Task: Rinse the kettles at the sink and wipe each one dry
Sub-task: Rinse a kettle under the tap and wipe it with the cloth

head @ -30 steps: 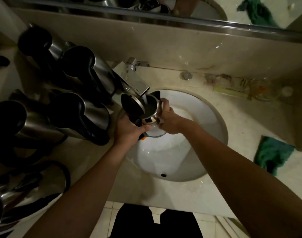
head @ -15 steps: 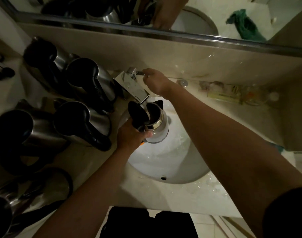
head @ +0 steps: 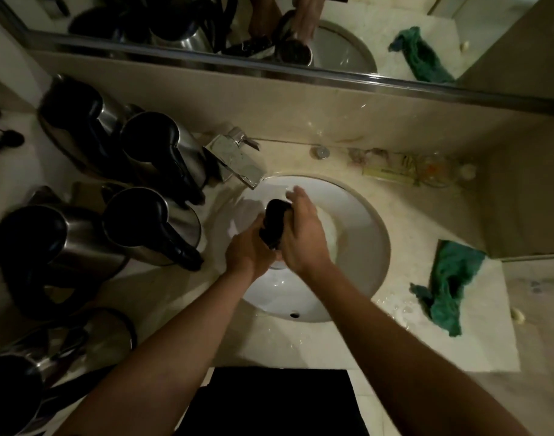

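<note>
Along the left of the counter (head: pixel 162 297) stands a crowd of steel kettles (head: pixel 150 226) with black lids and handles, packed close together and touching, parked there, I'd judge, to wait their turn or because they are done; which, I cannot tell. Just right of them the tap (head: pixel 238 163) leans out over the sink (head: pixel 357 215), and no stream is plain at its spout. Over the bowl both hands meet on one kettle (head: pixel 274 226), so any water falls into the basin and not on the counter. Its black lid or handle faces up and most of its body is hidden under the hands. The left hand (head: pixel 249 253) is curled round the near side, seemingly at the handle, taking the weight. The right hand (head: pixel 304 234) lies over the far side with the fingers (head: pixel 296 196) spread and fairly straight, pressing more than gripping, likely to hold the lid down or steady the body for a swirl; the light is dim, so that is a guess. Farther right a green cloth (head: pixel 448 278) lies crumpled on the wet counter, well apart from the sink yet in easy reach, which suits the wiping not yet begun on this kettle.
</note>
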Tool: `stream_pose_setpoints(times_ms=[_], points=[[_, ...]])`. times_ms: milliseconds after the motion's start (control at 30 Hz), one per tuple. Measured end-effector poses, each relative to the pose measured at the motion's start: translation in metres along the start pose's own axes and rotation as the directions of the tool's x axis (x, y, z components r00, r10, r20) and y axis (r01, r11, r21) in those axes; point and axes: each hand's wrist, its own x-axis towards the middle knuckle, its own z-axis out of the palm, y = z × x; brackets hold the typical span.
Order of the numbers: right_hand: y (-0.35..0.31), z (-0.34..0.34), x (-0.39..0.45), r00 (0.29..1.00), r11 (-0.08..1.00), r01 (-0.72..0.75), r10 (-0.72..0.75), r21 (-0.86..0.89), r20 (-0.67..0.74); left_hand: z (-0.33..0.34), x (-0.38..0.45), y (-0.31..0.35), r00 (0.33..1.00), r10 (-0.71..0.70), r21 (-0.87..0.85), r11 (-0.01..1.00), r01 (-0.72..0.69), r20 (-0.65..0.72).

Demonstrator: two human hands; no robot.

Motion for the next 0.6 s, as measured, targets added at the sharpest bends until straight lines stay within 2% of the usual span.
stream_pose_setpoints(times_ms=[67, 100, 167, 233, 333, 433, 533, 600], points=[[0.019, 0.009, -0.03, 0.988, 0.989, 0.036, -0.056, -0.142, -0.143, 0.004, -0.006, 0.002, 1.0, 0.028, -0.037, 0.999, -0.028, -0.005], [0.028, 0.012, -0.038, 0.984, 0.97, 0.044, -0.083, -0.24, -0.158, 0.007, -0.009, 0.0, 0.999, 0.031, -0.048, 0.998, -0.031, 0.008], [0.038, 0.015, -0.048, 0.994, 0.889, 0.057, -0.095, -0.455, -0.062, 0.01, -0.013, -0.003, 0.999, 0.039, -0.047, 0.998, -0.038, 0.02], [0.046, 0.016, -0.054, 0.999, 0.806, 0.038, -0.041, -0.59, 0.009, 0.014, -0.014, -0.005, 0.998, 0.058, -0.037, 0.998, -0.057, 0.033], [0.056, 0.011, -0.044, 0.989, 0.789, -0.099, 0.146, -0.606, 0.028, 0.014, -0.015, -0.003, 0.997, 0.059, -0.001, 0.998, -0.059, 0.053], [0.065, 0.001, -0.032, 0.931, 0.77, -0.192, 0.339, -0.609, 0.136, 0.016, -0.015, -0.006, 0.997, 0.044, 0.024, 0.999, -0.045, 0.056], [0.083, -0.018, -0.026, 0.884, 0.842, -0.248, 0.399, -0.479, 0.244, 0.017, -0.014, -0.01, 0.996, 0.047, 0.009, 0.999, -0.048, 0.073], [0.105, -0.039, -0.025, 0.889, 0.823, -0.305, 0.427, -0.479, 0.167, 0.017, -0.013, -0.011, 0.996, 0.038, 0.0, 0.999, -0.038, 0.079]])
